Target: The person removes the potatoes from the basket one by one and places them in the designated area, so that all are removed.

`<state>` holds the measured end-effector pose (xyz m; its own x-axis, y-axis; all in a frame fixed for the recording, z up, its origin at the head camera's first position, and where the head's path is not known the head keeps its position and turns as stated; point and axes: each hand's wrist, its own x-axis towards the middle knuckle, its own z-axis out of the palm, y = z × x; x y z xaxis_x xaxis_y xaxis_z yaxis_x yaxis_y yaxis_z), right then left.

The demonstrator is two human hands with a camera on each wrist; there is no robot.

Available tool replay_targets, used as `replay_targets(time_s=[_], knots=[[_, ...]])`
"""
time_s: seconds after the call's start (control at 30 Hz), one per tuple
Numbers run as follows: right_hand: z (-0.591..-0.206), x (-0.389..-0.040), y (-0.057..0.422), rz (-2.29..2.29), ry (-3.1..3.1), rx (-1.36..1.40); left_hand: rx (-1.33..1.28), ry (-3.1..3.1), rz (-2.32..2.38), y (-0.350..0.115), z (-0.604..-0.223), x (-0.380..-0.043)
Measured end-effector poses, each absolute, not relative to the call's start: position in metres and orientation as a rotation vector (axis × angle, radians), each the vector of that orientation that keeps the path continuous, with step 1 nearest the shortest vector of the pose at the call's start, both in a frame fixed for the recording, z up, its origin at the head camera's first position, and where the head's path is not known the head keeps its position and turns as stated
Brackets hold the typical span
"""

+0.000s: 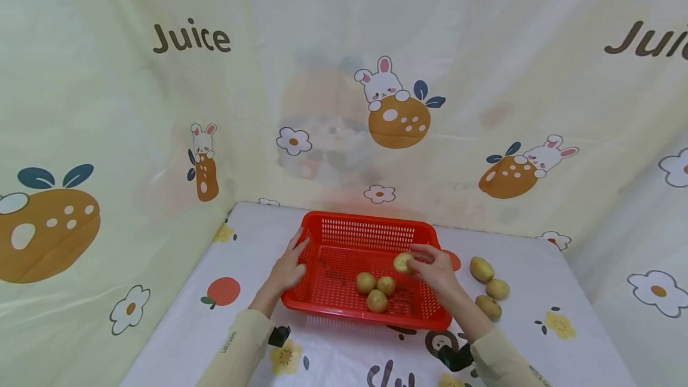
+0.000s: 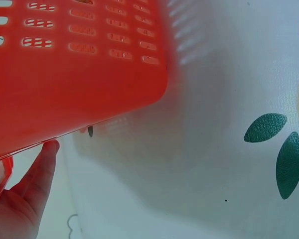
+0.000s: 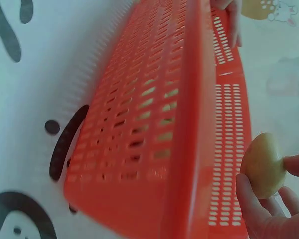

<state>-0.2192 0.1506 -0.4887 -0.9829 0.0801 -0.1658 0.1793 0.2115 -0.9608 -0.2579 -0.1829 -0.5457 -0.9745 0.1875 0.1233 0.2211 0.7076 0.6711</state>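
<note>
A red plastic basket (image 1: 365,316) with slotted walls stands on the table. My left hand (image 1: 285,270) holds its left rim; in the left wrist view a finger (image 2: 44,162) touches the rim's edge, and part of the hand is out of frame. Over the basket's right part, my right hand (image 1: 439,273) pinches a yellowish potato (image 1: 402,263) between thumb and fingers. The right wrist view shows this potato (image 3: 264,167) held above the rim. Three potatoes (image 1: 366,283) lie together on the basket floor, partly visible through the slots in the right wrist view.
Three more potatoes (image 1: 482,269) lie on the table to the right of the basket. A white printed cloth (image 1: 215,327) covers the table. Printed curtains (image 1: 322,76) hang behind it and along both sides.
</note>
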Motion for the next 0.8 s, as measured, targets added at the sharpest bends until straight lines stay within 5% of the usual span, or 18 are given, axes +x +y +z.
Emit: replay_targets(time_s=[0.8], knots=[[-0.500,-0.177,0.270,-1.867,2.467,0.513,-0.340,-2.866,-1.127,-0.182,-0.545,-0.257]])
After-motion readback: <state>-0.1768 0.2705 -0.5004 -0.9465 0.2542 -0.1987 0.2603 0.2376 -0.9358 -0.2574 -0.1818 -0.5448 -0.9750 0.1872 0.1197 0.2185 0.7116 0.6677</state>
